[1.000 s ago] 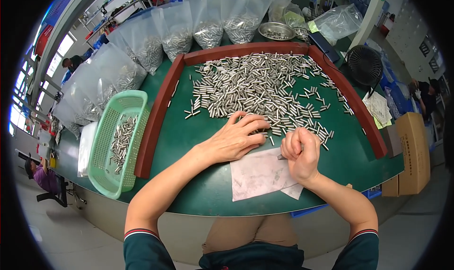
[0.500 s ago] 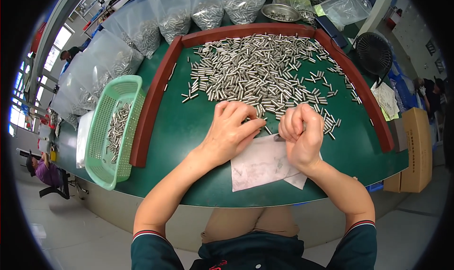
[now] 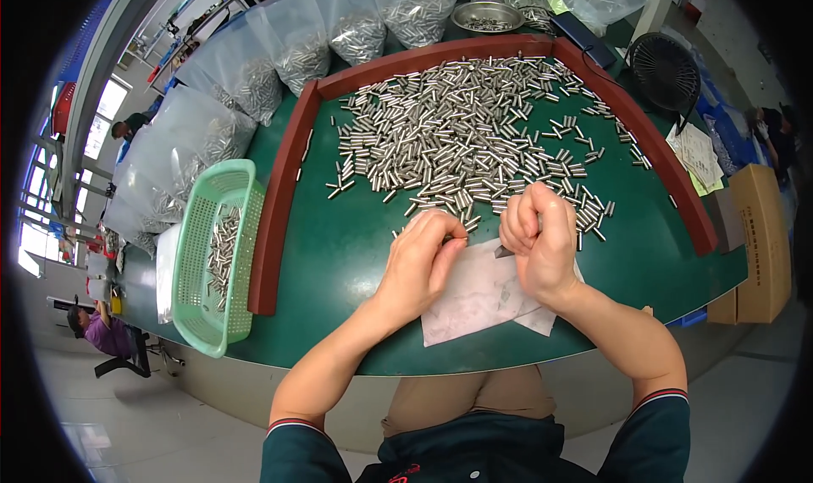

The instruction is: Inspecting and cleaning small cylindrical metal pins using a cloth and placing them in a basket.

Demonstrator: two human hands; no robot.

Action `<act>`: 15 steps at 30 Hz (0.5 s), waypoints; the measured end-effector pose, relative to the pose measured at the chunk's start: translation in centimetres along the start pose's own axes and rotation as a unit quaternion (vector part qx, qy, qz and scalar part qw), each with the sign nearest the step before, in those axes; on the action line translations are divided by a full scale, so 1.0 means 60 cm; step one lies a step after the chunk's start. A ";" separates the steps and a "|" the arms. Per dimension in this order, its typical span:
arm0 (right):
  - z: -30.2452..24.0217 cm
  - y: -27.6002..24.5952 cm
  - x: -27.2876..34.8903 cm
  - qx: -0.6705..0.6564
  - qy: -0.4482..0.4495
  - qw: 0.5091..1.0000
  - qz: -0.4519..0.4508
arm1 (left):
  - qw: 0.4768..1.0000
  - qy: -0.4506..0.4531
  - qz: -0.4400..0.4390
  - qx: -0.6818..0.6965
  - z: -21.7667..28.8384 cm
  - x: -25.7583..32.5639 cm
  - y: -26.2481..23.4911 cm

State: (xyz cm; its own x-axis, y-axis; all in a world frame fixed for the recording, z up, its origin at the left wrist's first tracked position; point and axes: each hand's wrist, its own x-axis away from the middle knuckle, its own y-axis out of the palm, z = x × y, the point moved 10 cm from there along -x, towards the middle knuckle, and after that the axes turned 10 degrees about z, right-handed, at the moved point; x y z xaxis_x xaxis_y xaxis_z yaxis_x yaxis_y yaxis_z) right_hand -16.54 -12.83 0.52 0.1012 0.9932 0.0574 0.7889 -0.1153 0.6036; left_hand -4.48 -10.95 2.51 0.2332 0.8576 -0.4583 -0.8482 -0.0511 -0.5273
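Observation:
Many short, shiny metal pins (image 3: 449, 136) lie heaped on the green tabletop (image 3: 339, 263). At the near edge of the heap is my left hand (image 3: 419, 259), its fingers curled in and thumb bent toward them. Whatever those fingers hold is hidden from above. My right hand (image 3: 542, 242) is closed in a fist beside the pins, with the tip of a small dark piece (image 3: 503, 251) sticking out below its fingers. Under and between both hands lies a smudged whitish cloth (image 3: 470, 301), partly covered by the right wrist.
A dark red raised border (image 3: 275, 229) frames the heap on three sides. Left of it stands a green plastic basket (image 3: 190, 263) with pins inside. Clear bags of pins (image 3: 301, 55) line the back, near a metal bowl (image 3: 487, 17). A black fan (image 3: 665, 72) and carton (image 3: 762, 246) are at right.
My left hand has drawn back slightly from the heap toward me, its fingers more curled. The right hand stays closed in nearly the same place. The whole view has shifted a little.

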 end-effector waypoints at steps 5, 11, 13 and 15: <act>0.002 0.002 -0.002 0.015 0.010 1.000 0.002 | 0.916 -0.308 -0.051 0.250 -0.071 0.052 0.018; 0.007 0.000 -0.004 -0.002 0.027 1.000 0.007 | 0.883 -0.342 -0.059 0.316 -0.077 0.048 0.018; 0.006 0.001 -0.004 -0.002 0.024 1.000 0.004 | 0.878 -0.348 -0.059 0.325 -0.077 0.048 0.017; 0.005 0.003 -0.005 -0.002 0.023 1.000 0.001 | 0.860 -0.372 -0.055 0.345 -0.080 0.051 0.017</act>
State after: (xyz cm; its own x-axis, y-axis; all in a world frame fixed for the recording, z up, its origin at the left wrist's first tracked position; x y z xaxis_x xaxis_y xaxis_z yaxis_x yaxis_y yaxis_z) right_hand -16.23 -13.13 0.37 0.0748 0.9927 0.0944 0.7869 -0.1169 0.6059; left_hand -2.37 -10.83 -2.86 0.1786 0.9412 0.2866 -0.9807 0.1468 0.1292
